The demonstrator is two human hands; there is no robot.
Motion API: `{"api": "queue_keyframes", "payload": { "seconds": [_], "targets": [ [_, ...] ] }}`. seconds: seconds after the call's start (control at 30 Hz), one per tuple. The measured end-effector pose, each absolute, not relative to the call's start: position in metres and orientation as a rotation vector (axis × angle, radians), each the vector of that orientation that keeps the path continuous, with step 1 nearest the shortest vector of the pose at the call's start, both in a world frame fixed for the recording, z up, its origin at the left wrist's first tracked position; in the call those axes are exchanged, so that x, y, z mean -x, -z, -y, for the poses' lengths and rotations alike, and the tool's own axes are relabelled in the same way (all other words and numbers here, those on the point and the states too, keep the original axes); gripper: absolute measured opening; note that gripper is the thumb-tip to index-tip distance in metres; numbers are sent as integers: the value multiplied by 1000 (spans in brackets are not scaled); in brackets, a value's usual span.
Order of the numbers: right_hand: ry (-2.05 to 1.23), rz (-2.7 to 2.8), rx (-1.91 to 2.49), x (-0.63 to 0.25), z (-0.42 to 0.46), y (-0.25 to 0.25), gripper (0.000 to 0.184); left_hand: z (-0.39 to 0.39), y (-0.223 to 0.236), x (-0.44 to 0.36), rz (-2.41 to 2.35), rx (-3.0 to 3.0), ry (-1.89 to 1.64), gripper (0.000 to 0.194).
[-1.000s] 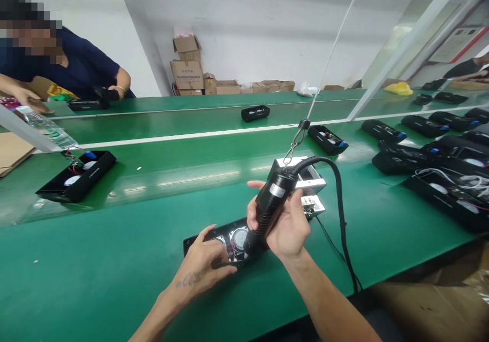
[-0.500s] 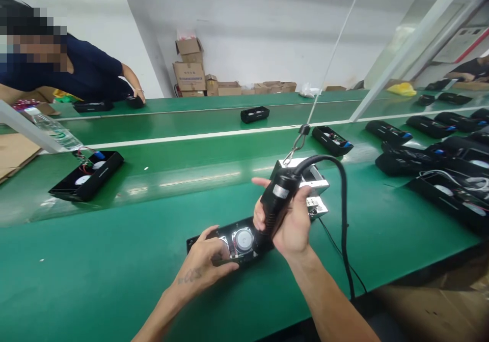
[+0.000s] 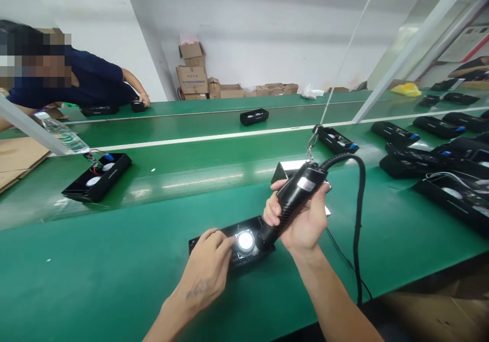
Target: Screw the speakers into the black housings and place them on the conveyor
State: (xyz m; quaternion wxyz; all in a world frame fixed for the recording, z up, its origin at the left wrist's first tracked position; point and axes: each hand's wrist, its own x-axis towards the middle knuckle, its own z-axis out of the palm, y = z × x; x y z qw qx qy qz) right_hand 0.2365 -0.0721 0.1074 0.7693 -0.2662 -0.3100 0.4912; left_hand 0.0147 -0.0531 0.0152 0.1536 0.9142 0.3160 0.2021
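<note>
A black speaker panel [image 3: 223, 231] lies on the green bench, with a round silver speaker [image 3: 245, 241] showing in it. Over the panel's left part rests my left hand [image 3: 208, 263], its fingers bent together beside the speaker. The thumb and whatever the fingertips may pinch are hidden. My right hand [image 3: 301, 225] is wrapped round a black corded electric screwdriver [image 3: 297, 199], which hangs from a wire by a metal hook. The tool leans, its lower end over the panel just right of the speaker. Its tip cannot be made out.
Behind the screwdriver stands a white-topped metal box [image 3: 288, 168]. An open black speaker housing [image 3: 100, 179] lies at left near a plastic bottle [image 3: 63, 132]. Several more black housings [image 3: 454, 197] crowd the right side. A co-worker [image 3: 95, 75] leans over the far left bench.
My left hand has drawn its spread fingers together and moved in beside the speaker. The screwdriver has tilted further to the right at its top, with my right hand still round it.
</note>
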Motion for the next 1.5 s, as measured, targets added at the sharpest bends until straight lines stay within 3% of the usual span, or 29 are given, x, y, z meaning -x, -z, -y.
{"api": "queue_keyframes", "payload": {
  "seconds": [0.3, 0.9, 1.5],
  "targets": [
    [-1034, 575, 551, -240, 55, -112, 77, 46, -3, -18, -989, -2559, -687, 14],
    [-988, 569, 568, -246, 50, -110, 77, 54, -24, -24, -1012, -2375, -543, 12],
    [-1022, 579, 540, -230, 48, -108, 78, 54, -17, -26, -999, -2506, -567, 11]
  ]
}}
